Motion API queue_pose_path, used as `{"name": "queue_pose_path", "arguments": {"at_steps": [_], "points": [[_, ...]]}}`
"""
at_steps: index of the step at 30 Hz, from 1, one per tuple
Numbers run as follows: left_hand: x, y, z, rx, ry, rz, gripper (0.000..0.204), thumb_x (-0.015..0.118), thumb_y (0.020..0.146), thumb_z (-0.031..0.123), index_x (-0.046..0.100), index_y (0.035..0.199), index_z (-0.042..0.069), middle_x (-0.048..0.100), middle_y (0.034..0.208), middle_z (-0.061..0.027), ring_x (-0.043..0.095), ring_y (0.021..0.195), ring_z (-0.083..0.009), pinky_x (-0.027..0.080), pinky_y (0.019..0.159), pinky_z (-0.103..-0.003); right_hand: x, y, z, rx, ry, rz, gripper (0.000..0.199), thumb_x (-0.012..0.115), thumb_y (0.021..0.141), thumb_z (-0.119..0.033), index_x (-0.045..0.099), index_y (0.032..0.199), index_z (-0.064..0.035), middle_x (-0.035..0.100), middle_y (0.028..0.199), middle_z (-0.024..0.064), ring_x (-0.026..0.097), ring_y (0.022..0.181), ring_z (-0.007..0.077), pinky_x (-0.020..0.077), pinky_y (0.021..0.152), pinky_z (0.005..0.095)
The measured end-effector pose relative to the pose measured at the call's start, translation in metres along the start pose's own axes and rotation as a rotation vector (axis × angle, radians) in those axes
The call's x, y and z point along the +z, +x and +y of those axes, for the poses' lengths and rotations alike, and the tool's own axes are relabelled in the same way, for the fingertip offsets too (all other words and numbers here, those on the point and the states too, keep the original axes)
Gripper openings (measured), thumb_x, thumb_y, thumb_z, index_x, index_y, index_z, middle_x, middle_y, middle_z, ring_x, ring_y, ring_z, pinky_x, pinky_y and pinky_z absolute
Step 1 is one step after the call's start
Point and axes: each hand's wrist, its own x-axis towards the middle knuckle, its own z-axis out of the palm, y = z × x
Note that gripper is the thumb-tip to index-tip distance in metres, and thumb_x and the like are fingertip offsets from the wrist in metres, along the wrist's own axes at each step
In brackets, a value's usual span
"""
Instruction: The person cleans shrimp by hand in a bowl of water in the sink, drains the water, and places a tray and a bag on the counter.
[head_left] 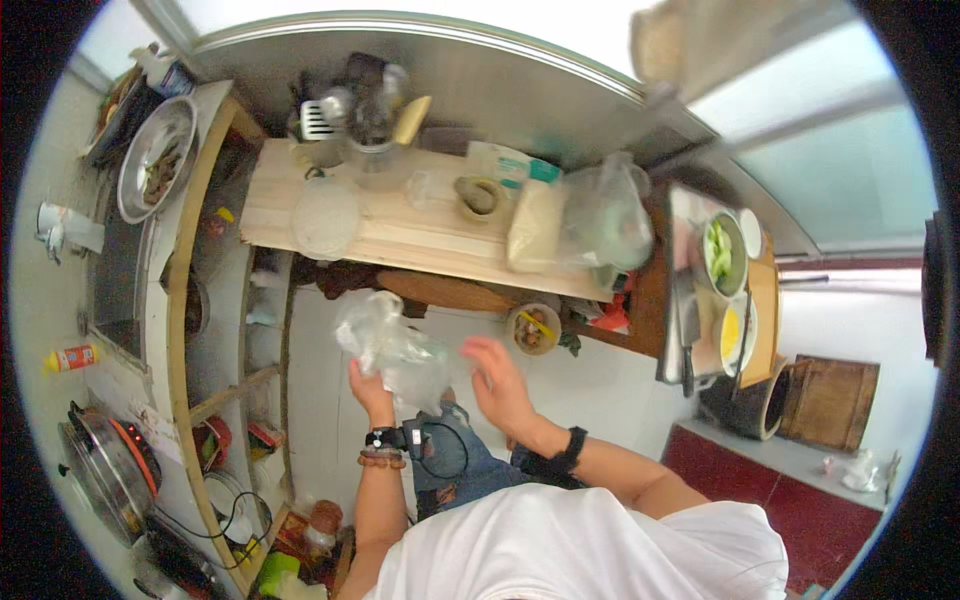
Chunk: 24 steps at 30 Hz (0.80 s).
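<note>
Head view: clear plastic bag [392, 352] is up in front of the person's body, over the gap betw. legs & wooden table [400, 238]. L hand [373, 393] has it by the lower L part, prob. so the loose film stands clear of the table edge and the R hand can get at it. L fingers closed on the film; exact grip partly hidden. R hand [503, 388] is just beside the bag's R side, nothing in it; fingers fairly straight, close tog., thumb a bit apart. Touching the bag? Looks apart, but blur, can't be sure. Small bucket [533, 342] w/ scraps sits on the floor nr the table, prob. for easy tossing. Knife [685, 335] lies on the tray [684, 212] at R, next to green veg [717, 255], presumably to keep prep stuff tog.
</note>
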Motion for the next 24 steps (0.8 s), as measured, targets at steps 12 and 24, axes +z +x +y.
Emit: {"name": "queue_pose_path", "arguments": {"at_steps": [12, 24], "points": [[0.092, -0.289, 0.066, -0.361, 0.0, -1.053, 0.048, 0.062, 0.083, 0.016, 0.045, 0.124, 0.0, 0.057, 0.113, -0.0106, 0.057, 0.099, -0.0166, 0.048, 0.085, -0.033, -0.134, -0.229, 0.169, 0.015, 0.311, -0.051, 0.092, 0.072, 0.072, -0.025, 0.015, 0.143, -0.0107, 0.011, 0.145, 0.0208, 0.014, 0.135, 0.0331, 0.0177, 0.108, 0.0412], [0.169, -0.375, -0.033, -0.861, -0.537, -1.094, 0.042, 0.048, 0.089, 0.021, 0.043, 0.126, 0.002, 0.053, 0.118, -0.0128, 0.053, 0.104, -0.0225, 0.045, 0.089, -0.037, -0.178, -0.366, 0.201, 0.596, 1.184, 0.144, 0.037, 0.058, 0.084, -0.008, 0.049, 0.119, -0.003, 0.058, 0.109, 0.0065, 0.058, 0.095, 0.0175, 0.0489, 0.083, 0.0335]]}}
